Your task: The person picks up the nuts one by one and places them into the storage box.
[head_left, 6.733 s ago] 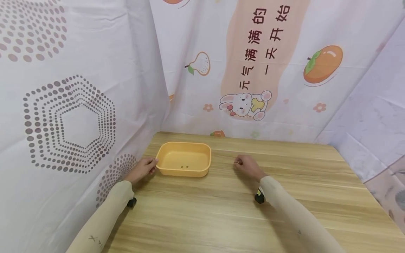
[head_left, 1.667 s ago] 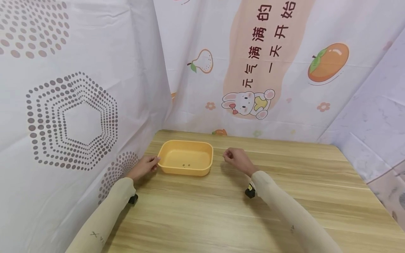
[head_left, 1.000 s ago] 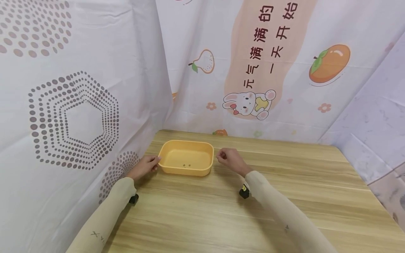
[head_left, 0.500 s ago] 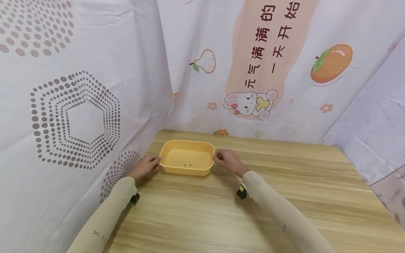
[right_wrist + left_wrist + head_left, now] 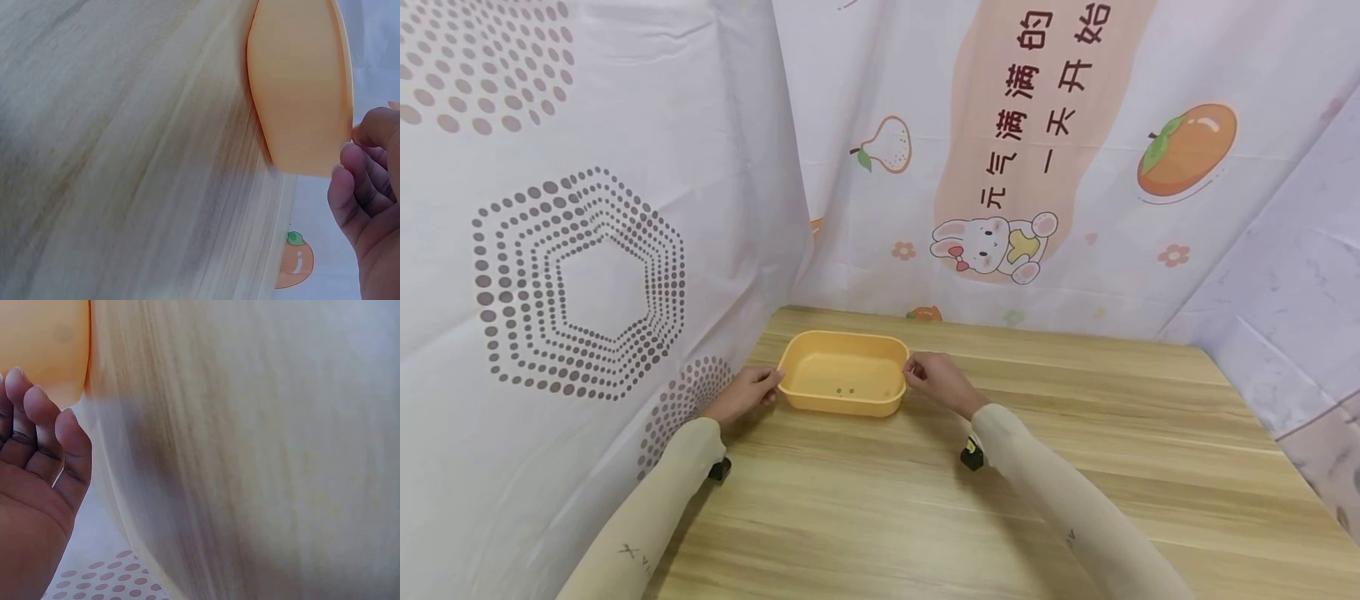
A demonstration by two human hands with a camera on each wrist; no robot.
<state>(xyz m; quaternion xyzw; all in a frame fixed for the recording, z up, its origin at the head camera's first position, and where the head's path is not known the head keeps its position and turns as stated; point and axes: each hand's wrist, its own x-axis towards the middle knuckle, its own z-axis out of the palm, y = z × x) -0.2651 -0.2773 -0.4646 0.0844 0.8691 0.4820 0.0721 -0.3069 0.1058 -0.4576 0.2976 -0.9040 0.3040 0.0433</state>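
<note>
A yellow-orange rectangular plastic basin (image 5: pixel 842 407) sits upright on the wooden table, with two small dark dots on its inner floor near the front. At its left rim my left hand (image 5: pixel 747 395) pinches the edge, thumb at the top. My right hand (image 5: pixel 942 382) pinches the opposite, right rim between thumb and index finger. In the left wrist view the left hand's curled fingers (image 5: pixel 42 409) show beside the basin wall (image 5: pixel 44 337), while its thumb is out of sight. The right wrist view has the right hand (image 5: pixel 375 187) at the rim of the basin (image 5: pixel 300 81).
The wooden table (image 5: pixel 865 508) extends in front and to the right. A white curtain with dotted hexagons (image 5: pixel 602 292) hangs close on the left. Behind the table hangs a printed fruit-and-rabbit curtain (image 5: pixel 865 275). Black devices (image 5: pixel 972 454) are strapped beneath both wrists.
My right hand has moved left across the table, from well apart from the basin to its right rim. The left hand keeps its place at the left rim. The head view has shifted slightly.
</note>
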